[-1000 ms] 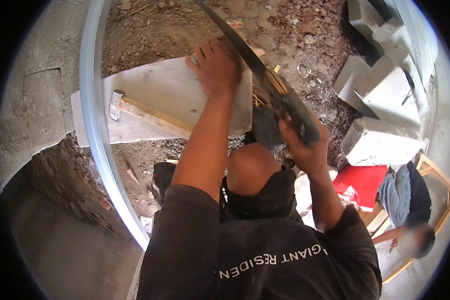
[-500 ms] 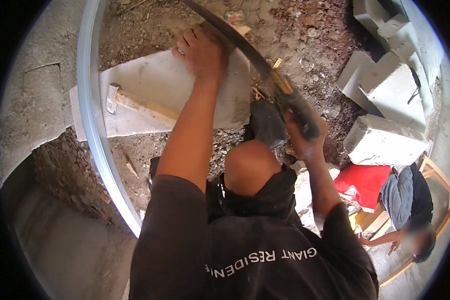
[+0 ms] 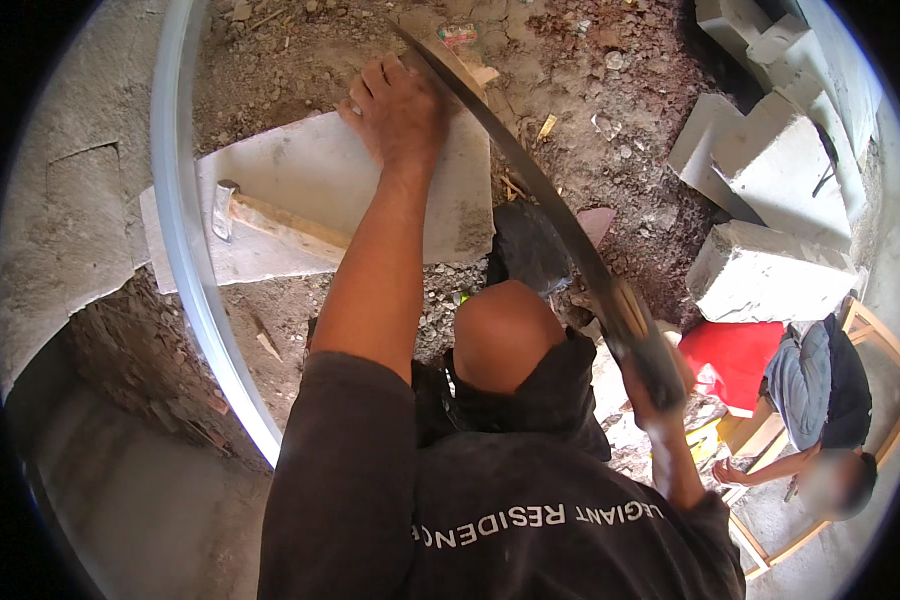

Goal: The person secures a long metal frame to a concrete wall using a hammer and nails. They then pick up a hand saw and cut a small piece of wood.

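Note:
My right hand [image 3: 682, 372], blurred by motion, is closed around the handle of a handsaw [image 3: 535, 175]. Its long dark blade slants up and leftward to beside my left hand [image 3: 398, 112]. My left hand bears down with bent fingers at the far edge of a pale slab [image 3: 300, 165], gripping what looks like a piece of wood [image 3: 458, 68]. Most of that piece is hidden by my hand and the blade. A hammer [image 3: 270, 215] with a wooden handle lies on the slab, left of my left forearm. My bare knee [image 3: 505, 335] is bent below the slab.
A pale metal bar [image 3: 175, 180] curves along the left, beside a concrete ledge [image 3: 80, 200] and a deep recess. Light blocks [image 3: 775, 275] are piled at right. Below them another person [image 3: 810, 400] works near a wooden frame [image 3: 885, 340]. Rubble covers the ground.
My right hand has drawn the saw back, down and to the right, so more of the blade shows. My left hand has stayed in nearly the same place.

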The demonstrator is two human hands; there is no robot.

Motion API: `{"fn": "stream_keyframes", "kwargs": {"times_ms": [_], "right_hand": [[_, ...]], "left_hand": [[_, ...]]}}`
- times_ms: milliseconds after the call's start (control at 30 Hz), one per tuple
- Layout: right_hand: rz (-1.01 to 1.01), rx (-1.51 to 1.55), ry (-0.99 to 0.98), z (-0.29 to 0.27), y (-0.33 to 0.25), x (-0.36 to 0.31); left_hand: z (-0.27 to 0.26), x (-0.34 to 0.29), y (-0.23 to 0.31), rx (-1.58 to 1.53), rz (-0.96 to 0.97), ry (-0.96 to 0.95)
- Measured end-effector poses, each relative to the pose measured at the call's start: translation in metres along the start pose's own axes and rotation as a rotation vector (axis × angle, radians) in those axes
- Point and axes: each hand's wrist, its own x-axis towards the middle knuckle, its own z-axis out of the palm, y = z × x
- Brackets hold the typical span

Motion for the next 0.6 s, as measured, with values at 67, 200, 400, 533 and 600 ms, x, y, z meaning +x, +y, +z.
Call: {"fn": "stream_keyframes", "kwargs": {"times_ms": [67,200,400,533,600], "right_hand": [[-0.051,-0.082,0.018,-0.016,-0.005,-0.027],[0.011,0.007,0.021,0.045,-0.02,0.106],[-0.164,0.328,0.183,0.093,-0.041,0.163],[0.067,0.082,0.059,0.063,-0.027,0.101],[0.094,-0.015,0.044,0.028,-0.014,0.029]], "left_hand": [[0.002,0.002,0.003,-0.007,0.047,0.096],[0.002,-0.002,-0.001,-0.023,0.067,0.025],[-0.001,0.002,0.008,-0.035,0.019,0.017],[-0.002,0.005,-0.002,-0.027,0.022,0.021],[-0.002,0.0,0.002,-0.043,0.027,0.023]]}}
